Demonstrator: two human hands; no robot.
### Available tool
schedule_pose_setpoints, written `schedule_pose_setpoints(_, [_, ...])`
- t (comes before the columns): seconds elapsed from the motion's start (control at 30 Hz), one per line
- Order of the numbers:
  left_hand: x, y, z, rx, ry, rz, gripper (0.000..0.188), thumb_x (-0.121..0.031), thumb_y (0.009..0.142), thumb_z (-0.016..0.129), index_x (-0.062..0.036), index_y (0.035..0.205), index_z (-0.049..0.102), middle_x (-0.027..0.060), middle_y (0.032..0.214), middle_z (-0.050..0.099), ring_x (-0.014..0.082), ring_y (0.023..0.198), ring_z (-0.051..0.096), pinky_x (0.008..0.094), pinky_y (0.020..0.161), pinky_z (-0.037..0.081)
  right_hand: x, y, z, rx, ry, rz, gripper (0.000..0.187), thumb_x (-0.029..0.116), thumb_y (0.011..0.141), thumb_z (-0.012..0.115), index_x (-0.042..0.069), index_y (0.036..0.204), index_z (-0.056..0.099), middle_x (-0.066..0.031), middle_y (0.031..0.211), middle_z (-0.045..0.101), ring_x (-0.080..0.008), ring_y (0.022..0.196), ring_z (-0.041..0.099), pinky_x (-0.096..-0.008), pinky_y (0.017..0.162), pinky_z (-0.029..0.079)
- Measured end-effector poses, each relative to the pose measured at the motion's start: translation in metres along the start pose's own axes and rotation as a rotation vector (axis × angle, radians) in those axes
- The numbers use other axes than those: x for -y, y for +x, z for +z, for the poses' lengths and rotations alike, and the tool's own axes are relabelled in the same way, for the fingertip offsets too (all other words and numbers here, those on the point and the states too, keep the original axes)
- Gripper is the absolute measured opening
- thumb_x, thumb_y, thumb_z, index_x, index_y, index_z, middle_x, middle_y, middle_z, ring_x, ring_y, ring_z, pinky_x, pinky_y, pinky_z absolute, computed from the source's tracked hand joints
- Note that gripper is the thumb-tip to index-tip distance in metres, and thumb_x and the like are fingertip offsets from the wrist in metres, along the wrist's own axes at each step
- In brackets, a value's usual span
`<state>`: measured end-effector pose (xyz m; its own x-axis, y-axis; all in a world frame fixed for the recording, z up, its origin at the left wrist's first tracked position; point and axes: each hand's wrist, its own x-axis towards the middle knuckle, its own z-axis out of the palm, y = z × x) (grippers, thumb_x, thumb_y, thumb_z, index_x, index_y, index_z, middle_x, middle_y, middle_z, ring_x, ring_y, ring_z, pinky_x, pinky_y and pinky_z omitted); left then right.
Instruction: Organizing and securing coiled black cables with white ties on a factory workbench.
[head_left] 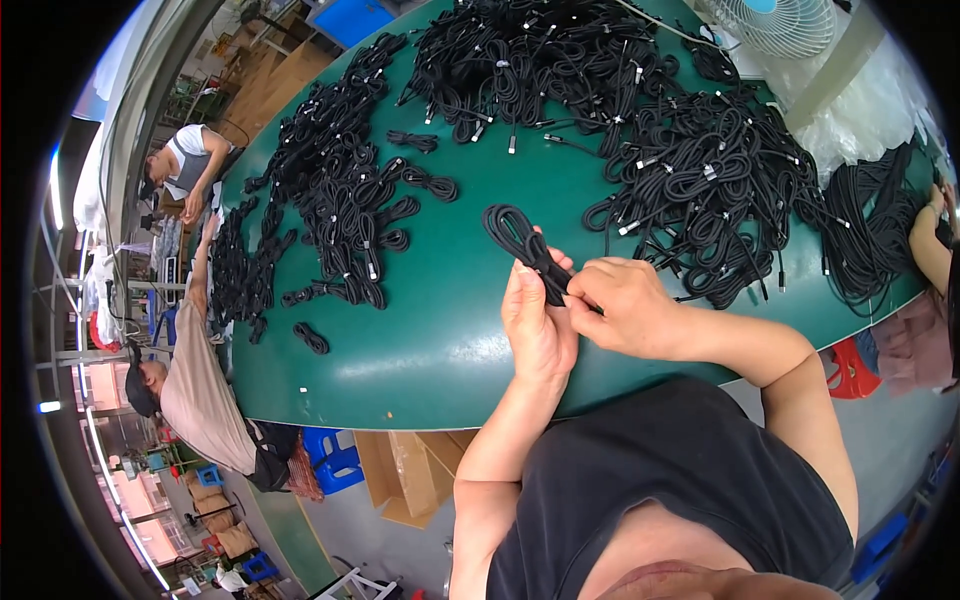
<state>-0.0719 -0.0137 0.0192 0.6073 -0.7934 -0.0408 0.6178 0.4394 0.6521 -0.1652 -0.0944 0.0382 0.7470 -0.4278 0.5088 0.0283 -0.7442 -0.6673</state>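
A coiled black cable (516, 232) is held up over the green table, its loops pointing up and to the left. My left hand (535, 325) grips the bundle around its middle, thumb in front and fingers behind. My right hand (625, 308) is closed at the bundle's lower right side, thumb and fingertips pinched against the cable. Exactly what the right fingertips pinch is partly hidden. To the right of my hands lies a large heap of coiled black cables (700, 180) with pale metal plugs.
The green table (440, 330) bears more cable heaps (345, 200) at left and at the back (540, 60). A single coil (311, 338) lies near the left edge. A fan (780, 25) stands back right. Co-workers are at the left (200, 380) and far right (935, 240). A cardboard box (410, 475) sits below.
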Motion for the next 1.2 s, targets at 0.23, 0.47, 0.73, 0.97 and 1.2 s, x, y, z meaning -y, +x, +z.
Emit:
schedule_pose_setpoints(0.23, [0.0,-0.002,0.008,0.026,-0.025,-0.069,0.034,-0.021,0.093,0.044,-0.0025,0.122,0.045,0.0052,0.105,0.054,0.0135,0.092,0.052,0.0279,0.085,0.043,-0.002,0.011,-0.001,-0.086,-0.048,-0.013,0.009,0.008,0.072,0.061,0.003,0.074,0.054,-0.0086,0.064,0.053,-0.0267,0.059,0.056,-0.0362,0.05,0.046])
schedule_pose_setpoints(0.47, [-0.008,0.0,0.007,0.005,0.107,-0.159,0.034,-0.026,0.092,0.047,-0.0001,0.113,0.052,0.0047,0.091,0.057,0.0129,0.083,0.051,0.027,0.076,0.042,-0.007,0.033,-0.035,-0.086,-0.234,-0.175,0.02,0.012,0.069,0.064,0.002,0.085,0.057,-0.0074,0.081,0.05,-0.0208,0.066,0.056,-0.0297,0.051,0.048])
schedule_pose_setpoints(0.73, [-0.006,-0.002,-0.004,0.11,0.216,-0.289,0.034,-0.03,0.091,0.049,0.0008,0.104,0.054,0.0056,0.086,0.057,0.0137,0.075,0.053,0.0272,0.069,0.044,-0.025,0.028,-0.04,0.057,-0.325,-0.321,0.02,0.001,0.066,0.063,0.0,0.084,0.056,-0.0082,0.077,0.052,-0.0201,0.062,0.056,-0.0273,0.048,0.047])
schedule_pose_setpoints(0.97, [0.001,-0.007,0.002,0.152,0.123,-0.321,0.033,-0.031,0.092,0.046,-0.0009,0.106,0.049,0.0078,0.088,0.055,0.0155,0.069,0.054,0.0281,0.055,0.045,-0.021,0.032,-0.033,-0.101,0.399,0.523,0.011,0.006,0.081,0.061,-0.004,0.077,0.055,-0.003,0.063,0.058,-0.0049,0.055,0.054,-0.0207,0.045,0.044])
schedule_pose_setpoints(1.2, [-0.002,-0.01,-0.006,0.134,0.082,-0.373,0.036,-0.031,0.092,0.044,-0.0005,0.111,0.048,0.007,0.084,0.054,0.012,0.06,0.048,0.0238,0.047,0.038,-0.022,0.028,-0.037,0.064,0.636,0.463,0.012,0.008,0.084,0.059,-0.003,0.084,0.057,-0.0031,0.075,0.057,-0.0064,0.059,0.055,-0.0198,0.051,0.044])
